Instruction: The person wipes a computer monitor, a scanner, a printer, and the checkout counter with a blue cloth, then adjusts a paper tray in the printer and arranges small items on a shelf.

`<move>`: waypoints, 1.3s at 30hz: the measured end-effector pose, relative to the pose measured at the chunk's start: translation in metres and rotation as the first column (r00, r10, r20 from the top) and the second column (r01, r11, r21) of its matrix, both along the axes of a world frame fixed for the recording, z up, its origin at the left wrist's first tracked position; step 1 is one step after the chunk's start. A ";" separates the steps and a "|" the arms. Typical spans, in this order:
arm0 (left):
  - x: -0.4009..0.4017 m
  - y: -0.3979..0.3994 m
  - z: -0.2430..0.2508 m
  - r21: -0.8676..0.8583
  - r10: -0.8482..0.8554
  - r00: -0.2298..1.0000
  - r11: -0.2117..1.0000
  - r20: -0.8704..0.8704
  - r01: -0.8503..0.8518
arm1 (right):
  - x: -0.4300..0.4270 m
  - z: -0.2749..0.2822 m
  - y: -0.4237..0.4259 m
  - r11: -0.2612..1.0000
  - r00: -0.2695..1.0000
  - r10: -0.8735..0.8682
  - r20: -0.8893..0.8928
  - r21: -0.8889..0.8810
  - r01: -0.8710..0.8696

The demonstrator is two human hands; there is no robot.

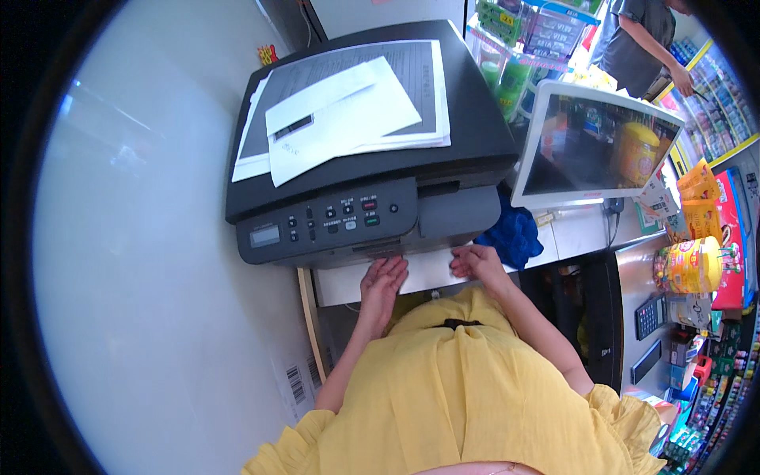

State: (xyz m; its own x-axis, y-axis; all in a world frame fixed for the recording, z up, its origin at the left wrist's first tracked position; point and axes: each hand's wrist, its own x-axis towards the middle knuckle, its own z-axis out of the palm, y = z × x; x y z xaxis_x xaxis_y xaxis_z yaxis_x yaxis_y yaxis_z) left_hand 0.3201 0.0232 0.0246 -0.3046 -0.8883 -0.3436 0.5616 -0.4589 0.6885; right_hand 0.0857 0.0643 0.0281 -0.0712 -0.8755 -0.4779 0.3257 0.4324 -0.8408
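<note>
A black multifunction printer (380, 166) sits before me with its lid down. Its front panel carries buttons and a small display (265, 236). Printed sheets (332, 71) lie on the lid under a folded white paper (350, 119). My left hand (382, 285) is at the printer's lower front edge, fingers slightly bent and nothing seen in them; whether the fingertips touch the printer is unclear. My right hand (480, 265) is over the white tabletop (424, 272), fingers loosely curled, with no object visible. A crumpled blue cloth (515, 237) lies just beyond it.
A white-framed screen (597, 145) stands right of the printer, near stacked plastic containers (522, 53). A yellow-lidded jar (689, 265) and a calculator (651, 316) rest on the right-hand counter. At far right, a person (638, 44) stands by display shelves. A pale wall (148, 237) borders the left.
</note>
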 end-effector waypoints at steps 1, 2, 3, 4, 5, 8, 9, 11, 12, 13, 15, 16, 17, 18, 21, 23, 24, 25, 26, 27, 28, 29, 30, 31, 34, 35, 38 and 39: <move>-0.003 0.002 0.003 0.034 -0.017 0.999 0.999 0.035 0.016 | -0.005 -0.004 0.005 1.000 1.000 -0.004 -0.004 -0.014 0.004; -0.006 0.005 0.006 0.038 -0.028 0.997 0.999 0.074 0.025 | -0.009 -0.012 0.010 0.998 0.999 0.006 -0.040 -0.063 -0.008; -0.005 0.008 0.006 0.025 -0.023 0.997 0.999 0.072 0.022 | -0.012 -0.017 0.015 0.994 0.997 0.020 -0.075 -0.109 -0.028; -0.003 0.013 0.005 0.018 -0.075 0.988 0.997 0.136 0.073 | -0.013 -0.014 0.021 0.992 0.992 0.030 -0.122 -0.114 -0.044; 0.000 0.017 0.004 0.015 -0.124 0.972 0.992 0.200 0.123 | -0.015 -0.010 0.026 0.990 0.991 0.042 -0.124 -0.125 -0.058; -0.007 0.020 0.033 -0.109 -0.305 0.880 0.924 0.364 0.366 | -0.029 -0.005 0.043 0.981 0.915 0.042 -0.401 -0.159 -0.115; -0.010 0.023 0.055 -0.175 -0.396 0.802 0.840 0.448 0.513 | -0.033 -0.002 0.048 0.977 0.914 0.055 -0.402 -0.166 -0.132; -0.021 0.018 0.110 -0.263 -0.359 0.812 0.819 0.461 0.511 | -0.041 0.001 0.059 0.990 0.937 -0.002 -0.350 -0.132 -0.047; -0.022 0.009 0.140 -0.516 -0.121 0.760 0.665 0.639 0.540 | -0.047 -0.001 0.064 0.993 0.932 0.003 -0.363 -0.105 -0.044; -0.024 -0.003 0.164 -0.682 0.162 0.691 0.425 0.705 0.596 | -0.052 -0.003 0.067 0.993 0.930 0.010 -0.367 -0.106 -0.053; -0.029 -0.032 0.203 -0.796 0.490 0.638 0.246 0.594 0.553 | -0.061 -0.005 0.075 0.996 0.925 0.001 -0.379 -0.084 -0.035; -0.023 -0.042 0.220 -0.775 0.589 0.544 0.252 0.598 0.579 | -0.058 -0.002 0.076 0.994 0.929 0.022 -0.371 -0.091 -0.060; -0.020 -0.057 0.230 -0.758 0.670 0.456 0.256 0.586 0.599 | -0.059 0.001 0.077 0.991 0.912 0.046 -0.407 -0.098 -0.094; -0.013 -0.071 0.238 -0.717 0.751 0.357 0.215 0.555 0.663 | -0.057 0.004 0.078 0.985 0.896 0.076 -0.438 -0.108 -0.137; -0.007 -0.109 0.245 -0.532 0.841 0.200 0.118 0.502 0.839 | -0.064 0.000 0.080 0.974 0.858 0.072 -0.509 -0.149 -0.170; -0.003 -0.121 0.244 -0.384 0.843 0.128 0.098 0.522 0.918 | -0.066 0.001 0.083 0.974 0.857 0.053 -0.513 -0.162 -0.157; -0.004 -0.125 0.245 -0.342 0.835 0.106 0.102 0.540 0.934 | -0.069 0.001 0.086 0.975 0.853 0.039 -0.520 -0.169 -0.147; -0.004 -0.128 0.245 -0.298 0.827 0.082 0.106 0.556 0.949 | -0.074 -0.003 0.089 0.976 0.852 0.025 -0.522 -0.171 -0.134; -0.005 -0.131 0.245 -0.275 0.848 0.098 0.058 0.521 0.960 | -0.078 -0.010 0.093 0.973 0.853 0.001 -0.522 -0.196 -0.121; -0.004 -0.131 0.247 -0.275 0.851 0.103 0.051 0.516 0.960 | -0.080 -0.011 0.096 0.968 0.854 -0.018 -0.519 -0.223 -0.115; -0.004 -0.131 0.248 -0.217 0.859 0.057 0.064 0.509 0.974 | -0.084 -0.011 0.099 0.967 0.854 -0.026 -0.519 -0.229 -0.110; -0.002 -0.130 0.249 -0.159 0.866 0.012 0.078 0.500 0.984 | -0.087 -0.010 0.103 0.971 0.831 -0.010 -0.556 -0.204 -0.125; -0.002 -0.131 0.249 -0.120 0.891 0.013 0.047 0.453 0.992 | -0.090 -0.009 0.106 0.975 0.806 0.004 -0.592 -0.177 -0.135; 0.001 -0.133 0.251 -0.121 0.893 0.021 0.037 0.449 0.992 | -0.091 -0.009 0.108 0.975 0.806 -0.007 -0.592 -0.181 -0.125; 0.004 -0.137 0.259 -0.129 0.886 0.042 0.021 0.462 0.991 | -0.094 -0.016 0.115 0.979 0.824 -0.045 -0.565 -0.188 -0.076; 0.003 -0.140 0.260 -0.127 0.887 0.053 0.006 0.459 0.992 | -0.094 -0.019 0.116 0.981 0.832 -0.047 -0.552 -0.182 -0.065; 0.007 -0.154 0.255 -0.152 0.873 0.135 -0.070 0.469 0.986 | -0.091 -0.011 0.119 0.983 0.832 -0.033 -0.554 -0.170 -0.074; 0.004 -0.155 0.253 -0.127 0.860 0.094 -0.034 0.501 0.991 | -0.092 -0.007 0.121 0.984 0.818 -0.014 -0.576 -0.154 -0.091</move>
